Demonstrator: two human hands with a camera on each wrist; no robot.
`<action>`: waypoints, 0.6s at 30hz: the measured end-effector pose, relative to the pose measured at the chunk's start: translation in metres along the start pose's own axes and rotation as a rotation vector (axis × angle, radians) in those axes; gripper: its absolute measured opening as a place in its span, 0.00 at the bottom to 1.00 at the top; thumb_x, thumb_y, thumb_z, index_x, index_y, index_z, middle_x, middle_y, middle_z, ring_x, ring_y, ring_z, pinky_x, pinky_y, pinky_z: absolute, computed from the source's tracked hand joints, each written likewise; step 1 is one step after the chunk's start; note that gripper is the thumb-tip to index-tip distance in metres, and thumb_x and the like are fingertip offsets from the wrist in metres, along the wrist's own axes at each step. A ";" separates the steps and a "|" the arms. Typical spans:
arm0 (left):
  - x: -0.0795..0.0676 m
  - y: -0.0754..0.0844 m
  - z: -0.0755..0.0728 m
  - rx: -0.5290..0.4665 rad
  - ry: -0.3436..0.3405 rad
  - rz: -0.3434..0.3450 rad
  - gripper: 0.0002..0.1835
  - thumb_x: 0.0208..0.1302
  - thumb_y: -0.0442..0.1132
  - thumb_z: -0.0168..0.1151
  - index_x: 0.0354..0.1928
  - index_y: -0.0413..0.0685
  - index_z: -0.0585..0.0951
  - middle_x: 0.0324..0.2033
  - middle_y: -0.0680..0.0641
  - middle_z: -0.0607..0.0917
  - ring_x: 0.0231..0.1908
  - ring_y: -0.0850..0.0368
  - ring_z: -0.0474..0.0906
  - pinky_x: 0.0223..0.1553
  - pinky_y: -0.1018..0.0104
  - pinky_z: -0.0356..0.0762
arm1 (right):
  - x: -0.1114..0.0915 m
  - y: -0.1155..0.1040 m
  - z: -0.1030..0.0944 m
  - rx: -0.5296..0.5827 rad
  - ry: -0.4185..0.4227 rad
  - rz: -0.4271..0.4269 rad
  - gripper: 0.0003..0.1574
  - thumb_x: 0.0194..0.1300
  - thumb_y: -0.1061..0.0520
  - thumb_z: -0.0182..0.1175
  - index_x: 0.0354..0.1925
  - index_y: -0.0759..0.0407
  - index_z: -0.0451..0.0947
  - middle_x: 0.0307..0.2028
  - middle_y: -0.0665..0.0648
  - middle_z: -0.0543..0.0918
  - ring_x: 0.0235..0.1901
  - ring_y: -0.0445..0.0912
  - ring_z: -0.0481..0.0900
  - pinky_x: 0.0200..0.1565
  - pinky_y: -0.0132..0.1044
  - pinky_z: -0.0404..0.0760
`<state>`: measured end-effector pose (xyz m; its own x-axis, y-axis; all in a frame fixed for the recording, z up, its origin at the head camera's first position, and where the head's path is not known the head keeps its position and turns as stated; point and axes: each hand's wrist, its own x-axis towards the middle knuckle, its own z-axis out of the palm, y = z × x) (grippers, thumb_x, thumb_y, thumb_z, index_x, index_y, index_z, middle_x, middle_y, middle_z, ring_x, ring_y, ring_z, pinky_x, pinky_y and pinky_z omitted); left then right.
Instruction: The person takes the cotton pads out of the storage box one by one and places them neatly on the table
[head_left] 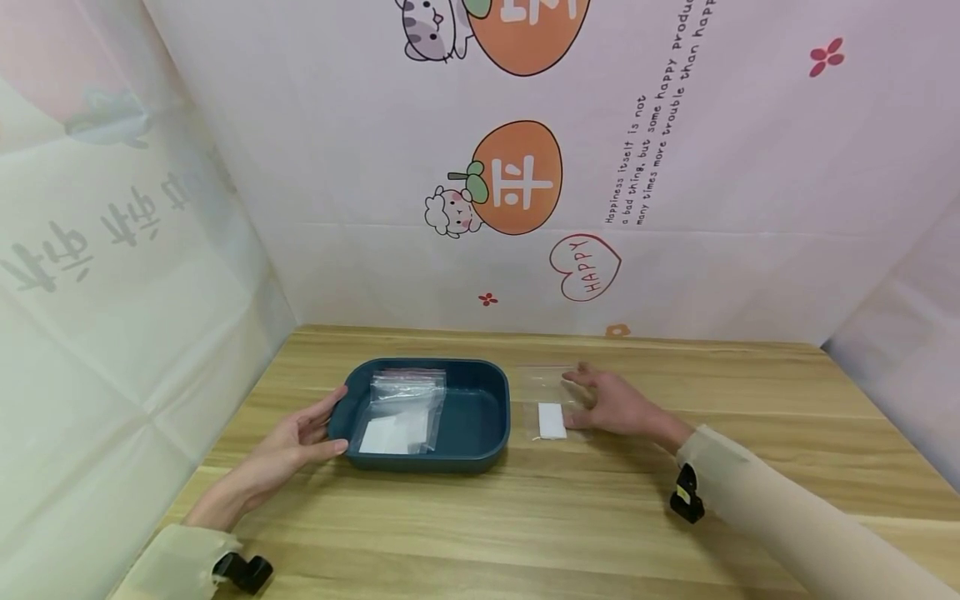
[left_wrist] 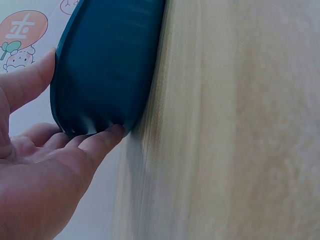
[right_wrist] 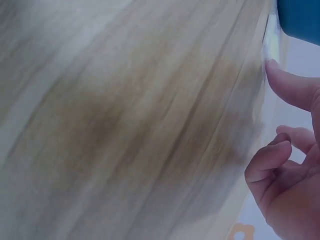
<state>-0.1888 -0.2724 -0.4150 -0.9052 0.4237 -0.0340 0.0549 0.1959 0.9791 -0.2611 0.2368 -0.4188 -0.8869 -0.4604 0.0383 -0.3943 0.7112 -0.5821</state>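
Observation:
A dark blue-green rectangular dish (head_left: 468, 417) stands on the table, with several clear zip bags (head_left: 405, 408) holding white pieces lying at its left side. My left hand (head_left: 288, 446) holds the dish's left end, thumb and fingers spread around the corner; in the left wrist view the fingers (left_wrist: 102, 142) press against its outer wall. Right of the dish lies one clear zip bag (head_left: 551, 421) with a white rectangular piece inside. Over this bag's right edge is my right hand (head_left: 611, 402), its thumb touching the plastic and its other fingers loosely bent, apart from the thumb.
The wooden table (head_left: 480, 533) meets a printed backdrop (head_left: 375, 275) along its back edge. Another printed sheet (head_left: 135, 350) borders the left side. Black wrist cameras sit on both sleeves (head_left: 795, 500).

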 end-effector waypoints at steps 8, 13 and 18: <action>-0.001 -0.001 0.000 -0.002 0.001 0.003 0.49 0.74 0.36 0.67 0.86 0.46 0.47 0.82 0.34 0.41 0.77 0.27 0.49 0.59 0.73 0.71 | -0.004 -0.001 0.001 -0.043 -0.018 -0.054 0.37 0.67 0.53 0.74 0.68 0.67 0.77 0.74 0.74 0.66 0.73 0.72 0.62 0.69 0.70 0.60; -0.001 -0.001 0.000 -0.003 0.001 0.007 0.49 0.74 0.35 0.67 0.86 0.46 0.47 0.83 0.34 0.42 0.77 0.27 0.49 0.59 0.73 0.71 | -0.008 -0.005 0.003 -0.072 -0.062 -0.086 0.33 0.74 0.52 0.68 0.68 0.70 0.76 0.73 0.75 0.67 0.72 0.70 0.65 0.69 0.67 0.64; -0.001 -0.001 0.000 -0.007 0.001 0.006 0.49 0.73 0.35 0.67 0.85 0.46 0.47 0.82 0.34 0.42 0.77 0.27 0.49 0.60 0.72 0.72 | -0.009 -0.006 0.005 -0.123 -0.073 -0.090 0.33 0.77 0.51 0.64 0.68 0.72 0.76 0.71 0.77 0.69 0.70 0.70 0.69 0.67 0.65 0.68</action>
<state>-0.1878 -0.2725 -0.4156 -0.9051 0.4242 -0.0281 0.0573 0.1873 0.9806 -0.2496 0.2340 -0.4202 -0.8287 -0.5592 0.0242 -0.5019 0.7231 -0.4746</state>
